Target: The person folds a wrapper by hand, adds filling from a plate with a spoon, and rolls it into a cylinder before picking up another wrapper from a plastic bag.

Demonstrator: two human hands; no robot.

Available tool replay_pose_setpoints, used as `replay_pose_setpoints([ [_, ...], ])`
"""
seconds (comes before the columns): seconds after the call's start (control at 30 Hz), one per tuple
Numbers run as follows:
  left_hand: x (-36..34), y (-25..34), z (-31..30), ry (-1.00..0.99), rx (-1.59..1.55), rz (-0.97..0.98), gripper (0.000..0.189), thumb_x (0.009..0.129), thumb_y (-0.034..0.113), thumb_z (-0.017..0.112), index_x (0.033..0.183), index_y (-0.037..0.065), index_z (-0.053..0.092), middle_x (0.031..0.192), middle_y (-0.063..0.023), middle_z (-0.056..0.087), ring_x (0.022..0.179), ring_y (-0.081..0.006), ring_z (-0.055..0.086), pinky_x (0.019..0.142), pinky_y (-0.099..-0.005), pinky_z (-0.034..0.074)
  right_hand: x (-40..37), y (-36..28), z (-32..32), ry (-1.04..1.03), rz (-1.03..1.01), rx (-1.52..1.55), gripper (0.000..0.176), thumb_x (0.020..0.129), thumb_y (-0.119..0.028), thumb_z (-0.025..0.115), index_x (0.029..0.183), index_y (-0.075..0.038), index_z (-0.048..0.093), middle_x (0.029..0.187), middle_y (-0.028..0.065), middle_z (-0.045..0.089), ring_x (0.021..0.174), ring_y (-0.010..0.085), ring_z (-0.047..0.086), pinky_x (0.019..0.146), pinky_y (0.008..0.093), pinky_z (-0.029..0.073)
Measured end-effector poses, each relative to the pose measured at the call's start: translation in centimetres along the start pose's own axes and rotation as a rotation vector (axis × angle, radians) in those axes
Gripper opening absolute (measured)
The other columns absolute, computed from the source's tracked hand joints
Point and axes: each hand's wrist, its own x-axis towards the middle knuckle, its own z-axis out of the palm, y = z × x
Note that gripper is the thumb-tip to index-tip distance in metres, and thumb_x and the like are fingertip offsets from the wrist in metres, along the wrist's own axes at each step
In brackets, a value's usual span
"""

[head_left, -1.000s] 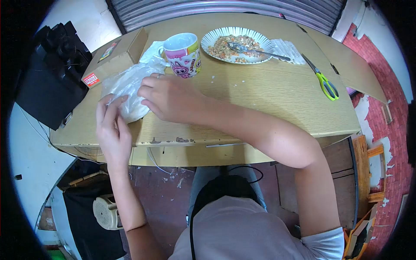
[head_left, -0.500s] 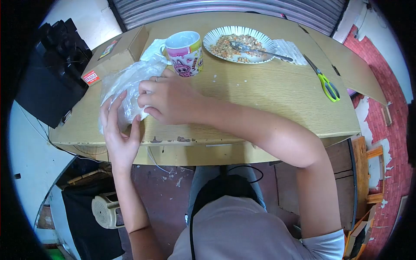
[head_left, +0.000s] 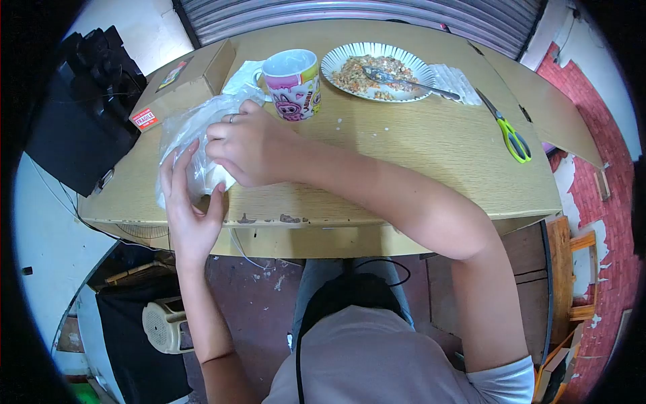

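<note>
A clear, crumpled plastic bag (head_left: 195,128) with something white in it lies near the left front edge of the table. My left hand (head_left: 190,212) rests against its near left side, fingers stretched out and thumb apart. Over the right side of the bag, my right hand (head_left: 252,145) is closed, with its fingers curled onto the plastic; the fingertips are partly hidden. A ring shows on one finger. Just beyond this hand stands a printed mug (head_left: 291,91), upright, with a pink cartoon figure on it.
A cardboard box (head_left: 182,81) with a red label and a black object (head_left: 84,114) are at the left. Farther right are a fluted plate (head_left: 330,66) of rice-like food, a spoon (head_left: 420,85) on it, white tissue (head_left: 457,84) and green-handled scissors (head_left: 515,143). Small white crumbs dot the table.
My right hand has shifted slightly left over the bag, and its fingers look more tightly curled. My left hand stays at the bag almost unmoved. The whole view has shifted slightly.
</note>
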Motion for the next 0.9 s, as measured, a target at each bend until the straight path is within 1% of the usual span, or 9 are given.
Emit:
replay_pose_setpoints([
  [0.1, 0.7, -0.3, 0.5, 0.033, 0.040, -0.006, 0.063, 0.080, 0.000, 0.077, 0.139, 0.006, 0.060, 0.139, -0.0223, 0.056, 0.135, -0.0402, 0.052, 0.112, -0.0474, 0.042, -0.1, -0.1, -0.2, 0.030, 0.036, 0.068, 0.011, 0.078, -0.018, 0.071, 0.086, -0.011, 0.069, 0.092, 0.0039, 0.063, 0.088, 0.0220, 0.068, 0.081, 0.0397, 0.043],
  [0.17, 1.0, -0.5, 0.8, 0.066, 0.082, -0.021, 0.060, 0.080, 0.001, 0.077, 0.137, 0.005, 0.061, 0.137, -0.0224, 0.058, 0.134, -0.0404, 0.053, 0.112, -0.0473, 0.042, 0.1, -0.1, -0.4, 0.117, -0.002, 0.078, 0.013, 0.078, -0.017, 0.071, 0.089, -0.010, 0.068, 0.093, 0.0054, 0.063, 0.088, 0.0237, 0.067, 0.078, 0.0400, 0.048],
  [0.27, 1.4, -0.6, 1.4, 0.091, -0.003, 0.050, 0.054, 0.080, 0.003, 0.079, 0.132, 0.004, 0.064, 0.135, -0.0225, 0.059, 0.130, -0.0411, 0.056, 0.110, -0.0476, 0.044, 0.0, 0.8, -0.5, 0.113, -0.021, 0.128, 0.016, 0.079, -0.016, 0.070, 0.092, -0.008, 0.067, 0.094, 0.0066, 0.062, 0.089, 0.0253, 0.066, 0.075, 0.0391, 0.053],
  [0.4, 1.1, -0.6, 1.7, 0.152, 0.071, -0.029, 0.052, 0.078, 0.001, 0.071, 0.129, 0.004, 0.064, 0.132, -0.0216, 0.060, 0.127, -0.0411, 0.057, 0.110, -0.0493, 0.043, 0.3, 0.8, -0.6, 0.176, -0.084, 0.090, 0.017, 0.079, -0.013, 0.069, 0.094, -0.007, 0.066, 0.094, 0.0079, 0.061, 0.089, 0.0274, 0.066, 0.074, 0.0380, 0.056],
  [0.53, 0.9, -2.1, 2.4, 0.221, 0.047, -0.009, 0.058, 0.072, -0.002, 0.061, 0.129, 0.006, 0.065, 0.131, -0.0210, 0.061, 0.127, -0.0409, 0.056, 0.112, -0.0493, 0.039, 0.4, 0.9, -1.6, 0.213, -0.026, 0.148, 0.010, 0.088, -0.010, 0.065, 0.097, -0.005, 0.065, 0.097, 0.0105, 0.064, 0.088, 0.0295, 0.067, 0.076, 0.0386, 0.056],
  [0.67, 0.5, -2.7, 2.4, 0.232, 0.138, 0.003, 0.061, 0.071, -0.001, 0.060, 0.132, 0.007, 0.064, 0.134, -0.0203, 0.060, 0.131, -0.0398, 0.053, 0.114, -0.0499, 0.036, 0.3, 1.5, -2.8, 0.224, 0.075, 0.279, 0.011, 0.094, -0.013, 0.063, 0.102, -0.005, 0.064, 0.102, 0.0119, 0.065, 0.090, 0.0314, 0.068, 0.076, 0.0397, 0.056],
  [0.8, 0.4, -2.8, 2.5, 0.235, 0.195, -0.035, 0.060, 0.075, 0.006, 0.066, 0.135, 0.009, 0.062, 0.139, -0.0177, 0.058, 0.136, -0.0369, 0.049, 0.116, -0.0515, 0.030, 0.5, 1.1, -3.1, 0.123, 0.170, 0.341, 0.013, 0.090, -0.014, 0.065, 0.101, -0.006, 0.066, 0.104, 0.0099, 0.067, 0.097, 0.0301, 0.068, 0.082, 0.0416, 0.055],
  [0.87, 0.3, -3.1, 2.7, 0.235, 0.194, -0.058, 0.060, 0.076, 0.009, 0.068, 0.135, 0.010, 0.062, 0.140, -0.0167, 0.057, 0.137, -0.0359, 0.048, 0.117, -0.0519, 0.028, 1.0, 0.8, -3.0, 0.146, -0.146, 0.105, 0.016, 0.087, -0.016, 0.069, 0.100, -0.009, 0.068, 0.106, 0.0066, 0.068, 0.105, 0.0263, 0.065, 0.089, 0.0416, 0.052],
  [0.9, 0.2, -3.4, 2.8, 0.252, 0.199, -0.066, 0.059, 0.077, 0.010, 0.069, 0.135, 0.011, 0.062, 0.140, -0.0160, 0.058, 0.137, -0.0356, 0.049, 0.117, -0.0516, 0.028, 1.1, 0.4, -2.8, 0.145, -0.145, 0.106, 0.016, 0.087, -0.016, 0.069, 0.100, -0.009, 0.068, 0.106, 0.0066, 0.068, 0.105, 0.0263, 0.065, 0.089, 0.0416, 0.052],
])
